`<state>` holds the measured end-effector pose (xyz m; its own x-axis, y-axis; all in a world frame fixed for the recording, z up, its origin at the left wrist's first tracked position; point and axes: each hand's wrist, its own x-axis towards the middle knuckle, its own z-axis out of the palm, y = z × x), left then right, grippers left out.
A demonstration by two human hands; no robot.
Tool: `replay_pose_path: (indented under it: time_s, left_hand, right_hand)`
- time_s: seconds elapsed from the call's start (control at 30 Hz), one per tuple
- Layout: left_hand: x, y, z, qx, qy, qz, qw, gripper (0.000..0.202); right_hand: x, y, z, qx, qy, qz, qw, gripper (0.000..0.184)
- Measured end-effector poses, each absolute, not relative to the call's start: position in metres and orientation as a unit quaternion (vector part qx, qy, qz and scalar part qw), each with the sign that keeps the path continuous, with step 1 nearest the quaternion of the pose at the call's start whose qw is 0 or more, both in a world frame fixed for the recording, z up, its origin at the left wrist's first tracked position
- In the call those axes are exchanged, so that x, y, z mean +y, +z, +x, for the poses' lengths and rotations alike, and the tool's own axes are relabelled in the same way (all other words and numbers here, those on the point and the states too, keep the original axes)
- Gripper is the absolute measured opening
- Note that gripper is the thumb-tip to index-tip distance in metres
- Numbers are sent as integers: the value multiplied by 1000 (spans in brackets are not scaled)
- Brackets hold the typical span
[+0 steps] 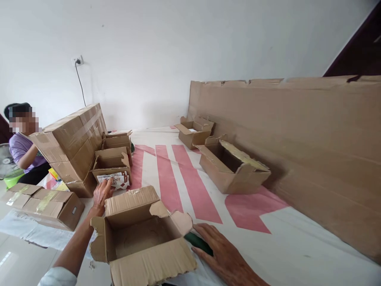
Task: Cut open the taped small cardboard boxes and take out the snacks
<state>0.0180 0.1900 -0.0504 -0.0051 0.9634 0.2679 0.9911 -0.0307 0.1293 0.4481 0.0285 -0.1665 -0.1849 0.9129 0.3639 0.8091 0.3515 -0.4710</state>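
My left hand (pixel 102 193) reaches forward past an open, empty cardboard box (pixel 139 238) and its fingertips touch a white and red printed carton (pixel 114 180) lying on its side under a small open box (pixel 111 162). The fingers are stretched out. My right hand (pixel 222 254) lies flat on the white and pink sheet (pixel 297 246) just right of the empty box, fingers extended over a dark green object (pixel 198 242) that is partly hidden under them.
A tall stack of taped brown boxes (pixel 74 139) stands at the left, with a flat taped box (pixel 44 206) in front. Two more open boxes (pixel 232 167) (pixel 193 133) sit by a long cardboard panel (pixel 297 139) on the right. Another person (pixel 20 147) sits at the far left.
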Motion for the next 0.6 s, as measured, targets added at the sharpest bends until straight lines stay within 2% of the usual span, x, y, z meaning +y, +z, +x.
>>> replay_pose_path:
  time_s: [0.07, 0.13, 0.37, 0.6]
  left_hand:
    - [193, -50, 28, -681, -106, -721, 70, 63]
    - [198, -50, 34, -677, -78, -726, 89, 69]
    - [229, -48, 38, -678, -35, -725, 114, 70]
    - [290, -40, 45, -675, -27, -731, 97, 69]
  right_hand:
    - [24, -179, 448, -775, 63, -546, 312, 41]
    - [22, -188, 447, -774, 15, -536, 338, 38]
    - [22, -192, 441, -759, -73, -511, 397, 32]
    - [20, -184, 446, -765, -60, -515, 382, 30]
